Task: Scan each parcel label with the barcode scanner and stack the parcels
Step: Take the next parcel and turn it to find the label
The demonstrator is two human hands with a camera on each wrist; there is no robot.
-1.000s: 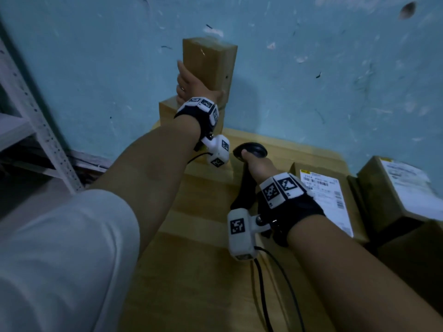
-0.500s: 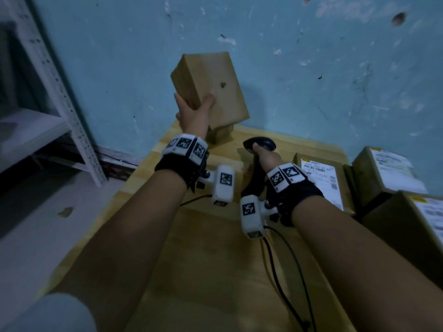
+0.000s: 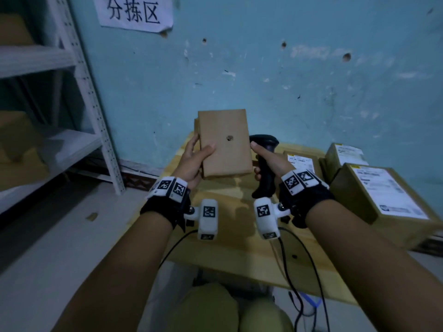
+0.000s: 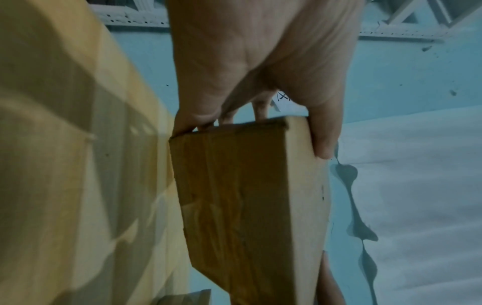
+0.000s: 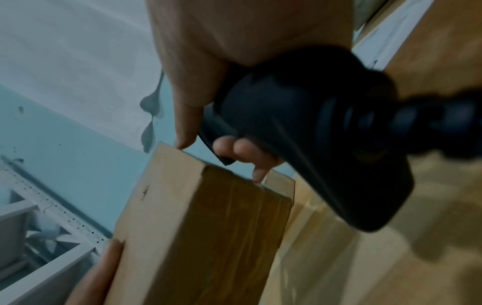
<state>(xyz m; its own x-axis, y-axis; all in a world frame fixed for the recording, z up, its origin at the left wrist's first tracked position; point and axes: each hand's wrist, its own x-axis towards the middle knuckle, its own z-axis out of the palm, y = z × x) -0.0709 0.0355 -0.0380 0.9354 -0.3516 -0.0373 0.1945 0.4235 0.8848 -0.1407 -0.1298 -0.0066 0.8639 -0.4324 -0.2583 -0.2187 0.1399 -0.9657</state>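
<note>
Above the counter (image 3: 230, 238), the parcel (image 3: 224, 142) is held up plain face toward the person, probably to find its label. Left hand (image 3: 191, 161) grips its left edge, fingers clamped; right hand (image 3: 271, 161), wrapped round the scanner (image 3: 263, 168), steadies its right edge with the thumb.

Brown parcel (image 3: 225, 142), black scanner (image 3: 263, 168), turquoise wall (image 3: 311, 92), black-and-white checked wristbands (image 3: 169, 188).

1. A blue wall (image 3: 287, 75), chipped and pitted, rises behind the wooden table (image 3: 230, 248)
2. Left of the table stands white metal shelving (image 3: 91, 92)
3. A paper sign (image 3: 134, 13) hangs on the wall above
4. Pale floor (image 3: 60, 259) lies beside the table; the light is dim
</note>
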